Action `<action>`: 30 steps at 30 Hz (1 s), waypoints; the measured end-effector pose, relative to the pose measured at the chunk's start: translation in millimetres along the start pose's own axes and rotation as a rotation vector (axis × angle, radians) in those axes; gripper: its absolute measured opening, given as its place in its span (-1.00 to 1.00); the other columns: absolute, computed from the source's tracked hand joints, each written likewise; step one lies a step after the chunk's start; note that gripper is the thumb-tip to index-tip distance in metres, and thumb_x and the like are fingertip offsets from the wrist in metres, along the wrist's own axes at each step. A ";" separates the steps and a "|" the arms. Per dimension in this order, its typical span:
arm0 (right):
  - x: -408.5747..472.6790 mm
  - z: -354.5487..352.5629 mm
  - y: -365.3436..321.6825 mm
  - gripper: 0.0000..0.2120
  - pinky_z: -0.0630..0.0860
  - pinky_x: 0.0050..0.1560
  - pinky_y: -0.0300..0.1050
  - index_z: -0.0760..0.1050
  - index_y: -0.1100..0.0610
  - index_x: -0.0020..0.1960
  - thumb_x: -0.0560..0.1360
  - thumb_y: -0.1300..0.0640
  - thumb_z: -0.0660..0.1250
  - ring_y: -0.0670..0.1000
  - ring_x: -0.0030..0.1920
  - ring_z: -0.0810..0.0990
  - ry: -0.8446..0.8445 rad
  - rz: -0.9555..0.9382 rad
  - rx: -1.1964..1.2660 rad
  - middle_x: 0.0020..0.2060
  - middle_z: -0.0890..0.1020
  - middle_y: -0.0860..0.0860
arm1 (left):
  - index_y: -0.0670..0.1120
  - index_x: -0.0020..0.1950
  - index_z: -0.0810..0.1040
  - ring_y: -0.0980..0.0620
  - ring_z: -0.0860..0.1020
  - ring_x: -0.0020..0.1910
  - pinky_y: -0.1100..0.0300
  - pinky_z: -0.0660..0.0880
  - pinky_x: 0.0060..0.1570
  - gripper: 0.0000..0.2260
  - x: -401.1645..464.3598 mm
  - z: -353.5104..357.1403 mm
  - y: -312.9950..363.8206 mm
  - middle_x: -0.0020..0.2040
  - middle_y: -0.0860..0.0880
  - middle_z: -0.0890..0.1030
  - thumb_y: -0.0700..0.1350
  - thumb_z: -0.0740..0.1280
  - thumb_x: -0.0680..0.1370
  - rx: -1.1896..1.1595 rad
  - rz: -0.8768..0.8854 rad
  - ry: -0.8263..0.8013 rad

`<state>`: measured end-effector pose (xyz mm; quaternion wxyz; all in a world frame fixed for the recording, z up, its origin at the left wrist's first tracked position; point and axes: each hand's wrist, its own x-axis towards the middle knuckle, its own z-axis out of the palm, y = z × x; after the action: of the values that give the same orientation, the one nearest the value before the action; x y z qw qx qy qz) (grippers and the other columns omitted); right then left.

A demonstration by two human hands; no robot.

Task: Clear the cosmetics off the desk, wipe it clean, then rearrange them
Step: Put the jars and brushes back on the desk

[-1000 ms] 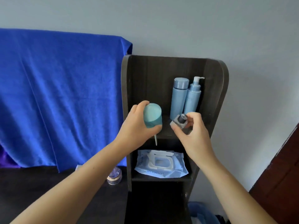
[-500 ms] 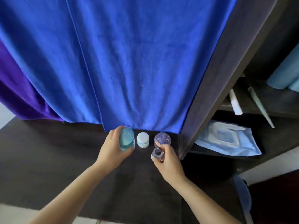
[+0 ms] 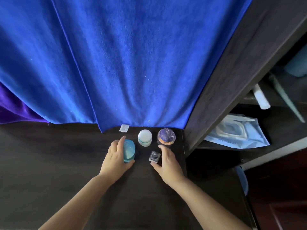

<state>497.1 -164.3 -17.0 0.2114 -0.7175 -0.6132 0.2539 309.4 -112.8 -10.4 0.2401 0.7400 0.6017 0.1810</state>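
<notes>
On the table (image 3: 49, 163), a teal bottle (image 3: 129, 151) is clasped by the left hand (image 3: 115, 159), a vial (image 3: 154, 156) pinched by the right hand (image 3: 168, 162).

Pale blue wipes pack (image 3: 245, 140) on the shelf (image 3: 282, 128): one line of dark lettering, too blurred to read. No other print is legible.

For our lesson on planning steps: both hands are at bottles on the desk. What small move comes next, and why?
Probably let go of both. The teal bottle in the left hand and the small bottle at the right hand already seem to stand on the desk beside the white jar and purple jar.
</notes>
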 end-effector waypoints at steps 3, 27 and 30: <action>-17.7 -48.1 -20.8 -0.59 0.48 0.16 -0.01 0.35 0.08 0.29 0.48 0.00 0.28 0.05 0.19 0.48 0.052 -0.107 0.013 0.22 0.49 0.02 | -0.14 0.32 0.32 -0.24 0.46 0.09 -0.04 0.43 0.08 -0.31 -3.0 -22.6 32.0 0.14 -0.18 0.46 -0.03 0.53 0.29 0.058 0.129 0.112; -0.6 -359.9 -9.9 -0.76 0.42 -0.16 -0.08 0.44 0.23 0.15 0.53 0.15 0.19 0.18 0.03 0.54 0.199 0.011 -0.369 0.09 0.55 0.18 | -0.18 0.22 0.46 -0.05 0.54 0.04 0.18 0.39 -0.11 -0.74 28.6 -62.7 425.7 0.09 -0.09 0.56 -0.30 0.22 0.53 0.807 0.047 -0.002; -12.5 -362.3 -0.3 -0.81 0.38 -0.21 -0.11 0.47 0.24 0.03 0.53 0.15 0.19 0.16 -0.08 0.53 0.278 -0.047 -0.265 -0.03 0.57 0.19 | -0.16 0.29 0.40 -0.10 0.55 0.03 0.15 0.37 -0.18 -0.66 20.9 -62.2 419.2 0.09 -0.12 0.55 -0.33 0.21 0.52 0.714 0.092 0.053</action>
<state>721.4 -173.6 267.7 0.2034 -0.7528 -0.6227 0.0646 616.0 -151.3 280.4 -0.0576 0.7987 0.5989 -0.0106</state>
